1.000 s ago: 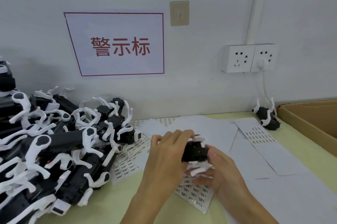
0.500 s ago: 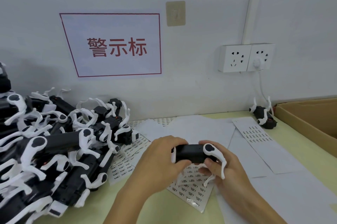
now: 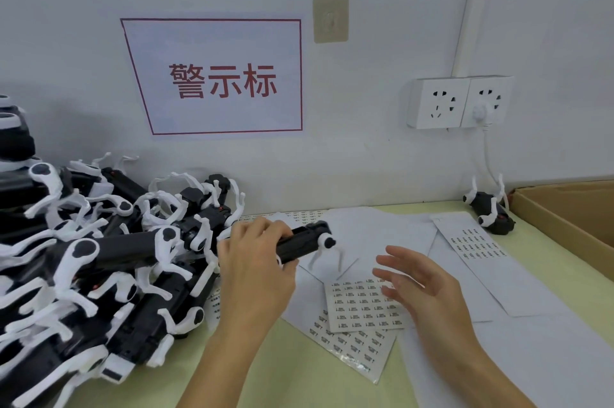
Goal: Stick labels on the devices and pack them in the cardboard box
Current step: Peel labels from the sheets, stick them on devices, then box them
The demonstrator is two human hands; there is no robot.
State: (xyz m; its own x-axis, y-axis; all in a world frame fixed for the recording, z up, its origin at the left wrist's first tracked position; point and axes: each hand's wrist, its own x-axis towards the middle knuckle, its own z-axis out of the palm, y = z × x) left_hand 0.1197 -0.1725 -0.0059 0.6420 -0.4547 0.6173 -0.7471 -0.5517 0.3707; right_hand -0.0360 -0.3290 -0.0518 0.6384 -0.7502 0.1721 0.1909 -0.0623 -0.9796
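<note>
Right, a pale green table (image 3: 299, 374) pushed against a white wall, and it's busy. On the wall there's a red-bordered sign (image 3: 219, 76) with three red characters, a beige wall plate (image 3: 330, 19) beside it, and a double socket (image 3: 460, 102) over to the right with a white plug and cable (image 3: 485, 145) dropping towards the tabletop. Heaped on the left is a pile of devices (image 3: 83, 268), black bodies with white curved arms, all tangled together. White paper sheets (image 3: 382, 234) cover the middle of the table, and a label sheet (image 3: 363, 304) lies on top, close to the person, with another label sheet (image 3: 475, 243) further right. A lone device (image 3: 490, 213) sits by the wall next to the cardboard box (image 3: 564, 218), whose open corner shows at the right edge.

Now the hands. The left hand (image 3: 255, 261) is raised above the table, back of the hand towards us, fingers curled round one end of a black device (image 3: 307, 243); the device sticks out to the right, held just off the paper, its white legs hanging down. The right hand (image 3: 422, 284) floats over the near label sheet, palm turned inward, fingers straight and spread, gripping nothing and clear of the device.
</note>
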